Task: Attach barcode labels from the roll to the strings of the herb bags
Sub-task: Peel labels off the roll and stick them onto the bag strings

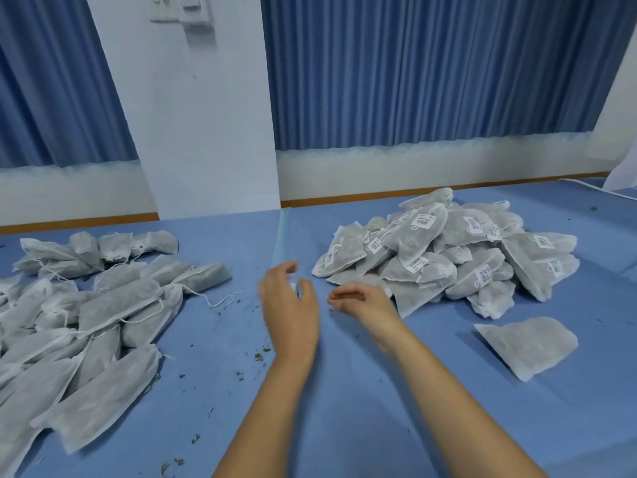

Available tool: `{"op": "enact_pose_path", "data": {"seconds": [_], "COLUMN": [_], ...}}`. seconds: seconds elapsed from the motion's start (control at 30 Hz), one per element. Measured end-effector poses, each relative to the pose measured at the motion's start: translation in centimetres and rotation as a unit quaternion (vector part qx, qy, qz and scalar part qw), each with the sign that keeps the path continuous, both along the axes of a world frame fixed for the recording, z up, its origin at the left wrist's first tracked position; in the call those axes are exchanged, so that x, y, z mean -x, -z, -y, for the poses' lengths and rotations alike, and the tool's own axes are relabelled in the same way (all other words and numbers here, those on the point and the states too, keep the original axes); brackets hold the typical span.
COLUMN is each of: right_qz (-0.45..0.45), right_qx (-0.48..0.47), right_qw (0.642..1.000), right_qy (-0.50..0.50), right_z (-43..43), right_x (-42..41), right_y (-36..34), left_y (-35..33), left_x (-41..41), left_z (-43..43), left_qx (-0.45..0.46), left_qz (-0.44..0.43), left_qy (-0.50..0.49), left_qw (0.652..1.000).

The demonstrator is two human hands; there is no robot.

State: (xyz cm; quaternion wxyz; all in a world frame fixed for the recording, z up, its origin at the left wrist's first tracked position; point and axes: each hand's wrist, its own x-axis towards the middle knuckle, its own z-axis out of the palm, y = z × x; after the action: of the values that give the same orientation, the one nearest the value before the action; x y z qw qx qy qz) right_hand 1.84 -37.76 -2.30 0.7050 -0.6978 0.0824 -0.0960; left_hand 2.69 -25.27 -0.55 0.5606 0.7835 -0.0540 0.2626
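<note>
My left hand point(289, 298) hovers over the middle of the blue table, fingers loosely curved and blurred, at the near end of a pale blue label strip point(283, 232) that runs away towards the wall. A small white bit shows between its thumb and fingers; I cannot tell if it is held. My right hand point(358, 301) hangs just to the right, fingers loosely curled, nothing visible in them. Unlabelled herb bags point(103, 315) with white strings lie heaped on the left. Bags with barcode labels point(448, 250) are piled on the right.
A single herb bag point(531, 346) lies apart, in front of the labelled pile. Dry herb crumbs point(258, 357) are scattered on the blue table cover point(344, 408). A white pillar point(193, 132) and blue curtains stand behind the table's far edge.
</note>
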Motion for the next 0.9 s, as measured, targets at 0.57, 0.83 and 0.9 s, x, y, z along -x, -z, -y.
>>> {"op": "enact_pose_path", "data": {"seconds": [0.57,0.83,0.9], "right_qz": [0.018,0.005,0.012], "right_qx": [0.081,0.064,0.034], "right_qw": [0.991,0.988,0.992], "right_qy": [-0.108,-0.142,-0.12], "right_z": [-6.1,-5.5,-5.7], "right_x": [-2.0,-1.2,-1.3], "right_y": [2.3,2.3,2.1], "left_y": [0.7,-0.3,0.0], "left_x": [-2.5,-4.5,-5.0], "left_z": [-6.6,-6.7,-6.4], "left_qx": [0.128,0.124,0.076], "left_qz": [-0.135,-0.161,-0.196], "left_qy": [0.052,0.074,0.096], "left_qw": [0.981,0.976,0.973]}}
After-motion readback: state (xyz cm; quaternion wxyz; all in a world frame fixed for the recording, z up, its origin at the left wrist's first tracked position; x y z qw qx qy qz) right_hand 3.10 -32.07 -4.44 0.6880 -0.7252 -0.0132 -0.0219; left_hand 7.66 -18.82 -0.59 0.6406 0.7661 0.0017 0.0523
